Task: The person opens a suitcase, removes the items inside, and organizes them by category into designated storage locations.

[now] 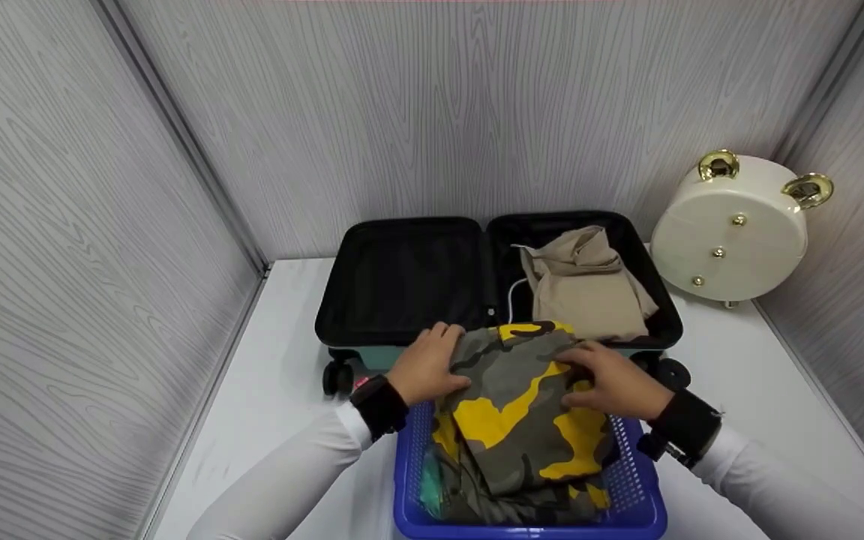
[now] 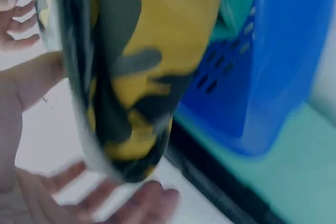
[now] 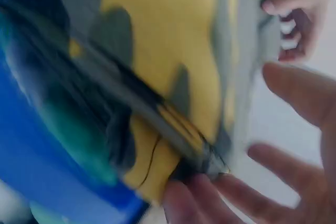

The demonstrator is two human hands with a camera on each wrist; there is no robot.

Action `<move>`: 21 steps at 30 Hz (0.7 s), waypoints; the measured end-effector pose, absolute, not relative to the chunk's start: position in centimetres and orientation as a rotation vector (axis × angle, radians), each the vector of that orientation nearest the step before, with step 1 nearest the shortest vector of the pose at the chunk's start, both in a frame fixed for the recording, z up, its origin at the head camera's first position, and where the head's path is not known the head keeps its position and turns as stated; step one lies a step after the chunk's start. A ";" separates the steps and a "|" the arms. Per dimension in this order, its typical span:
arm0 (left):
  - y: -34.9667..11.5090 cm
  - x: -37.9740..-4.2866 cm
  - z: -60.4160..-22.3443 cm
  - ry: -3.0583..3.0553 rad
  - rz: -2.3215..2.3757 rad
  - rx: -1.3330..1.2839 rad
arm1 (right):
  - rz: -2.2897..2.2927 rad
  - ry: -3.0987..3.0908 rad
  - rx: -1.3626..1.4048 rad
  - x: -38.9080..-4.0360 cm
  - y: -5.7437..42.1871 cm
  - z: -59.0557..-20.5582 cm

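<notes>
A folded camouflage garment (image 1: 511, 397) in grey, black and yellow slants up over the blue basket (image 1: 649, 506), its far end at the suitcase's front edge. My left hand (image 1: 426, 365) holds its left side, thumb on one face and fingers at the other in the left wrist view. On the opposite side, my right hand (image 1: 616, 380) holds the fabric, fingers at its lower edge (image 3: 194, 200) in the right wrist view. More camouflage cloth (image 1: 507, 514) and a green item (image 1: 430, 484) lie in the basket beneath.
An open suitcase (image 1: 409, 281) with black lining lies behind the basket. Folded beige clothing (image 1: 589, 300) sits in its right half. A cream rounded case (image 1: 732, 240) with gold rings stands at the right, by the wall. Grey wood-grain panels (image 1: 432, 112) enclose the white table (image 1: 267, 360).
</notes>
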State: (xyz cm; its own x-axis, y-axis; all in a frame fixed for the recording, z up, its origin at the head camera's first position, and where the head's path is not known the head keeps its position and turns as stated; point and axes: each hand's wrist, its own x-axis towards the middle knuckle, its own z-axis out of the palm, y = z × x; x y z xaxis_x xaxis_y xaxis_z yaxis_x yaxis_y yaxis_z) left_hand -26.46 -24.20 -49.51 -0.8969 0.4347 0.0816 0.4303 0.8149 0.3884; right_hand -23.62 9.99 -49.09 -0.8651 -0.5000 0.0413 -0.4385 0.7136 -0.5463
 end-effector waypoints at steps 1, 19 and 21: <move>-24.1 -26.6 -49.7 2.967 0.618 0.759 | -0.804 2.786 -0.789 -23.7 9.7 -49.5; -22.2 -28.0 -50.0 2.984 0.249 0.710 | -0.924 2.593 -0.786 -26.7 9.9 -49.2; -21.5 -28.8 -49.2 3.005 0.332 0.681 | -1.121 2.533 -0.673 -27.9 10.7 -48.4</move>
